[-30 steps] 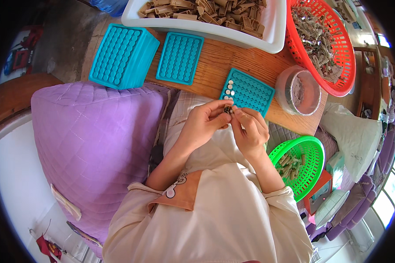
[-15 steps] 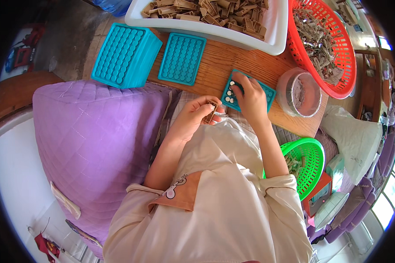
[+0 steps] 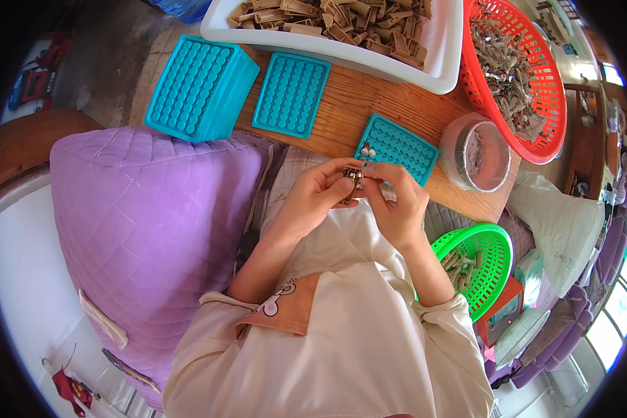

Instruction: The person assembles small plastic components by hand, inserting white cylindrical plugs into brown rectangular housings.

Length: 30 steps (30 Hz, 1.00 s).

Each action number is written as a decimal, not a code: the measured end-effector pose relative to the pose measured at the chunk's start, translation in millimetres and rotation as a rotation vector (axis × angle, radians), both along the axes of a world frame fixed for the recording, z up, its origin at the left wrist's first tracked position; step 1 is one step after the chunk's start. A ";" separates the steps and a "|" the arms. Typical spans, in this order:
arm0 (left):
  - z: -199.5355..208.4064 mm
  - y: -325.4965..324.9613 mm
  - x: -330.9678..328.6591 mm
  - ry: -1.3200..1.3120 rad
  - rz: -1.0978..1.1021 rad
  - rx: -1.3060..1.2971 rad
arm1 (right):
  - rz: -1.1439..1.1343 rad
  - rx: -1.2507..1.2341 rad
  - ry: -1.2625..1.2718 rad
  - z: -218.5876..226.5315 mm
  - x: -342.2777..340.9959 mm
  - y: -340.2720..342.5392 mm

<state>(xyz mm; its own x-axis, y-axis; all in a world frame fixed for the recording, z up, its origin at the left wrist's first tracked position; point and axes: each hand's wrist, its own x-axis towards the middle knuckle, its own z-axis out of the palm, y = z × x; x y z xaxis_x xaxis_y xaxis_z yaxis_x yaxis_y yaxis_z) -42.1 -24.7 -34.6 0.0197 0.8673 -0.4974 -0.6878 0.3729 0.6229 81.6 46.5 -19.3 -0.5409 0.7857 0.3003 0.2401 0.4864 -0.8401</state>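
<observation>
Over my lap, my left hand (image 3: 312,196) is closed around a small brown plastic housing (image 3: 351,185) with light-coloured parts inside its open side. The thumb and fingers of my right hand (image 3: 403,209) are pinched together at the housing's right edge. Whatever lies between those fingertips is too small and hidden to make out. Just beyond both hands, a teal tray (image 3: 405,148) with rows of round pockets lies on the wooden table. A few small white round pieces (image 3: 368,151) sit at its left end.
Another teal tray (image 3: 292,94) and a teal tray stack (image 3: 198,87) stand left. Behind are a white bin (image 3: 425,78) of brown housings and a red basket (image 3: 554,104) of parts. A clear tub (image 3: 460,157) and green basket (image 3: 498,251) are right; a purple quilted cover (image 3: 146,230) is left.
My right hand has come from the teal tray down and left to the brown housing. Fewer white pieces show in the tray. My left hand still holds the housing, now slightly further right.
</observation>
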 end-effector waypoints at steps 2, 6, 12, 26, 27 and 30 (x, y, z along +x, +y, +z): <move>-0.9 0.1 3.5 0.033 0.031 0.068 | -0.014 0.045 -0.009 -3.6 0.9 -3.5; 0.4 0.8 8.1 0.125 0.031 0.068 | -0.016 0.035 -0.042 -3.4 4.5 -3.9; -1.2 -0.9 5.8 0.562 -0.194 0.088 | 0.189 -0.313 -0.222 13.0 10.9 16.6; 18.3 3.0 -22.5 0.050 -0.166 0.103 | 0.063 0.656 -0.514 47.0 -27.1 169.3; 18.7 3.0 -23.6 0.054 -0.164 0.104 | 0.124 0.714 -0.600 49.4 -35.2 171.4; 21.1 2.4 -22.1 0.039 -0.146 0.084 | 0.259 0.736 -0.774 32.3 -44.7 194.8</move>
